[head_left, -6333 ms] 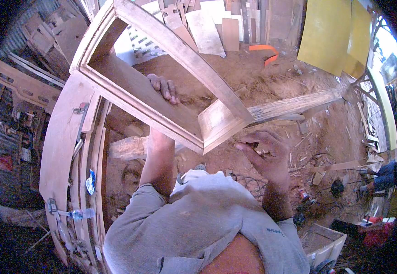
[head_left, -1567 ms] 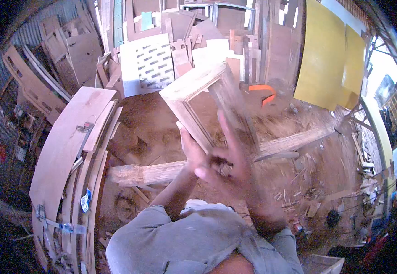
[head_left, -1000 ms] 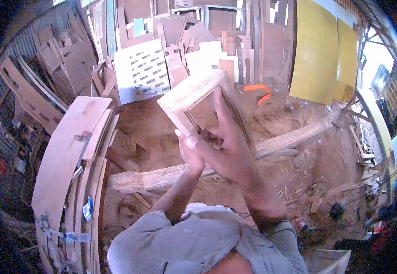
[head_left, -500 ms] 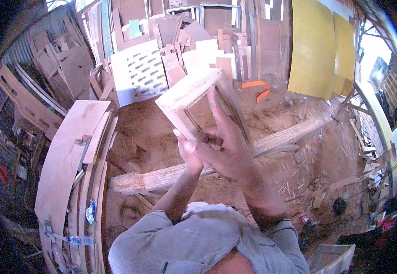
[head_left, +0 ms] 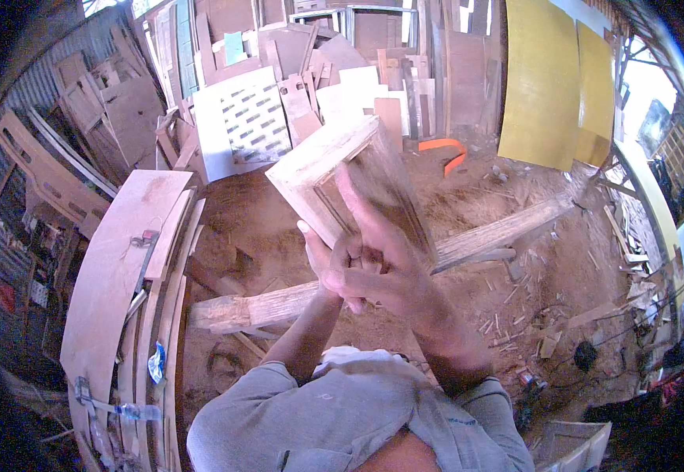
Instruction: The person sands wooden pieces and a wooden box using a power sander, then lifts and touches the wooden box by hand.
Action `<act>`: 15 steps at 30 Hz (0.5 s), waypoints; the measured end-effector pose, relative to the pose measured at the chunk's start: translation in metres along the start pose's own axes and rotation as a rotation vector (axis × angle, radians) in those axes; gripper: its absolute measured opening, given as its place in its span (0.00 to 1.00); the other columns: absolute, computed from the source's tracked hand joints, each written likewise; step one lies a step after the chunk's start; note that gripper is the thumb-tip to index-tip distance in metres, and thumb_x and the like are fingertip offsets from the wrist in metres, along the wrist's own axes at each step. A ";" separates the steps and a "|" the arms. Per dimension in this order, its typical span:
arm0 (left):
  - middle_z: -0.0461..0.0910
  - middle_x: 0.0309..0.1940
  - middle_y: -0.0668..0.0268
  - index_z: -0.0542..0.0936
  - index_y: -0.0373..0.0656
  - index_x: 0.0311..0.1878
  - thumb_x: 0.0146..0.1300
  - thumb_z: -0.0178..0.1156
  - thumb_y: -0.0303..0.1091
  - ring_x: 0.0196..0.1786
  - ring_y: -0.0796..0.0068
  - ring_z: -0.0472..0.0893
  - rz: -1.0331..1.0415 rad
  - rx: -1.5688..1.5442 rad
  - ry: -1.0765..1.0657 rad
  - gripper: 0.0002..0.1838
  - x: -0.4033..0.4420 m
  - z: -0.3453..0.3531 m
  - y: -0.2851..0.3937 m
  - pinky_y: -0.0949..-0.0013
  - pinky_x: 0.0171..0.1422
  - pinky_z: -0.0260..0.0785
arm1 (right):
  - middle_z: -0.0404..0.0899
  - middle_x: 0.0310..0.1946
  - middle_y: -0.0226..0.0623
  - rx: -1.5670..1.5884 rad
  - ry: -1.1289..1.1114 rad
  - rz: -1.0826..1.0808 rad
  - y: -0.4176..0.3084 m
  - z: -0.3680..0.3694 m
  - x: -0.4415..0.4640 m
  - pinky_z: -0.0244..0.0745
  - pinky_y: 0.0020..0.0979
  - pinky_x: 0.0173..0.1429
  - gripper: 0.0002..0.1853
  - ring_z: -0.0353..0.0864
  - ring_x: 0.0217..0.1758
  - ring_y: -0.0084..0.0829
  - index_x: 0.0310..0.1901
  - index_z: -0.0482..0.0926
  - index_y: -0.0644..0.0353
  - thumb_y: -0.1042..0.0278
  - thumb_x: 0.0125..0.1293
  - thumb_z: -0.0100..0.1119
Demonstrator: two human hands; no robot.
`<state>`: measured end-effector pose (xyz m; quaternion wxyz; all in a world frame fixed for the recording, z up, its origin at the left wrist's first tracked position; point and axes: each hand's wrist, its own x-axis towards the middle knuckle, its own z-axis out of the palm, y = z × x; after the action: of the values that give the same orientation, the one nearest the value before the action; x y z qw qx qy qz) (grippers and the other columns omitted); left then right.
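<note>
A framed wooden panel (head_left: 322, 163), pale and dusty with a recessed middle, is held up tilted in front of me. My left hand (head_left: 320, 259) grips its lower left edge, with part of the fingers hidden behind the wood and my other hand. Against the recessed face, my right hand (head_left: 381, 267) stretches its index finger towards the inner corner near the top edge, its other fingers curled and nothing seen in them. Beneath the panel, a long rough wooden beam (head_left: 507, 228) runs across the sawdust-covered ground.
On the left is a stack of boards (head_left: 121, 267), with a clear plastic bottle (head_left: 139, 412) on it. Boards lean along the back, including a white slotted sheet (head_left: 249, 118) and yellow sheets (head_left: 538, 86). An orange strip (head_left: 456, 161) and wood scraps lie on the ground.
My right index finger has shifted left and slightly down across the panel's face, away from its right edge. My right thumb has moved lower. The panel has barely moved.
</note>
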<state>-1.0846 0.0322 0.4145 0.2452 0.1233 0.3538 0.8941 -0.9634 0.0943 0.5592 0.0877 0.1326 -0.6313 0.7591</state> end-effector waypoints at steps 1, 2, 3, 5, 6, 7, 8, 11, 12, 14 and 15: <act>0.83 0.47 0.55 0.72 0.43 0.69 0.76 0.26 0.76 0.41 0.63 0.83 0.030 0.005 0.130 0.47 -0.007 0.019 0.011 0.60 0.44 0.78 | 0.79 0.26 0.28 0.030 -0.017 -0.014 0.002 0.000 0.000 0.68 0.21 0.28 0.57 0.73 0.22 0.17 0.85 0.32 0.59 0.69 0.69 0.66; 0.83 0.47 0.56 0.73 0.43 0.69 0.77 0.27 0.75 0.43 0.63 0.83 0.059 0.006 0.223 0.46 -0.013 0.033 0.019 0.59 0.46 0.79 | 0.78 0.26 0.28 0.065 -0.024 -0.006 0.001 0.001 -0.001 0.68 0.21 0.28 0.56 0.73 0.22 0.18 0.85 0.32 0.59 0.69 0.69 0.66; 0.82 0.49 0.56 0.72 0.44 0.70 0.78 0.28 0.73 0.45 0.62 0.83 0.088 0.126 0.206 0.44 -0.009 0.020 0.013 0.58 0.49 0.78 | 0.78 0.26 0.28 0.101 -0.031 0.002 0.000 0.003 -0.001 0.68 0.21 0.28 0.56 0.73 0.22 0.18 0.85 0.32 0.60 0.69 0.69 0.66; 0.82 0.51 0.56 0.71 0.44 0.71 0.80 0.29 0.71 0.48 0.62 0.83 0.146 0.296 0.179 0.42 0.000 -0.005 -0.001 0.57 0.53 0.78 | 0.77 0.25 0.28 0.128 -0.050 0.020 -0.001 0.003 -0.002 0.67 0.22 0.27 0.56 0.72 0.22 0.19 0.85 0.33 0.61 0.69 0.69 0.66; 0.82 0.51 0.56 0.71 0.44 0.71 0.80 0.29 0.70 0.49 0.63 0.83 0.180 0.316 0.189 0.41 0.004 -0.012 -0.007 0.57 0.54 0.78 | 0.76 0.25 0.28 0.121 -0.062 0.030 0.000 0.002 -0.002 0.67 0.22 0.27 0.56 0.72 0.22 0.19 0.85 0.33 0.61 0.69 0.69 0.66; 0.81 0.52 0.56 0.71 0.44 0.71 0.80 0.29 0.70 0.50 0.63 0.83 0.211 0.327 0.198 0.41 0.008 -0.017 -0.011 0.57 0.54 0.77 | 0.76 0.25 0.28 0.112 -0.073 0.039 0.000 0.002 -0.002 0.67 0.22 0.27 0.56 0.71 0.22 0.19 0.85 0.34 0.62 0.69 0.69 0.66; 0.81 0.52 0.56 0.71 0.44 0.71 0.81 0.29 0.69 0.50 0.63 0.82 0.239 0.335 0.213 0.40 0.011 -0.021 -0.016 0.57 0.55 0.77 | 0.76 0.24 0.28 0.151 -0.071 0.046 0.000 0.004 -0.002 0.67 0.22 0.26 0.54 0.71 0.22 0.19 0.85 0.35 0.62 0.69 0.69 0.65; 0.81 0.54 0.57 0.72 0.44 0.71 0.81 0.30 0.68 0.52 0.64 0.82 0.310 0.338 0.259 0.39 0.018 -0.030 -0.026 0.57 0.57 0.77 | 0.75 0.23 0.28 0.216 -0.054 0.055 0.001 0.010 -0.003 0.67 0.23 0.26 0.50 0.71 0.22 0.19 0.85 0.42 0.64 0.69 0.70 0.63; 0.80 0.54 0.57 0.72 0.44 0.71 0.82 0.30 0.67 0.53 0.64 0.82 0.325 0.333 0.267 0.38 0.019 -0.033 -0.028 0.57 0.58 0.76 | 0.75 0.23 0.29 0.203 -0.043 0.049 0.001 0.009 -0.003 0.67 0.23 0.25 0.48 0.71 0.22 0.19 0.84 0.45 0.64 0.69 0.70 0.63; 0.80 0.55 0.57 0.72 0.45 0.71 0.82 0.30 0.66 0.55 0.65 0.82 0.331 0.302 0.271 0.37 0.020 -0.038 -0.031 0.57 0.60 0.76 | 0.75 0.23 0.30 0.149 0.021 0.026 0.005 0.004 -0.005 0.67 0.24 0.25 0.41 0.71 0.21 0.19 0.82 0.53 0.65 0.68 0.72 0.61; 0.80 0.56 0.57 0.72 0.45 0.71 0.83 0.30 0.66 0.55 0.65 0.81 0.315 0.272 0.264 0.37 0.019 -0.040 -0.030 0.57 0.61 0.76 | 0.75 0.23 0.30 0.109 0.073 0.010 0.008 -0.001 -0.009 0.67 0.24 0.25 0.37 0.71 0.21 0.19 0.80 0.59 0.65 0.68 0.72 0.61</act>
<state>-1.1058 0.0377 0.3662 0.0357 0.0908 0.4766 0.8737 -0.9573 0.0938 0.5484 0.0992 0.1063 -0.5860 0.7972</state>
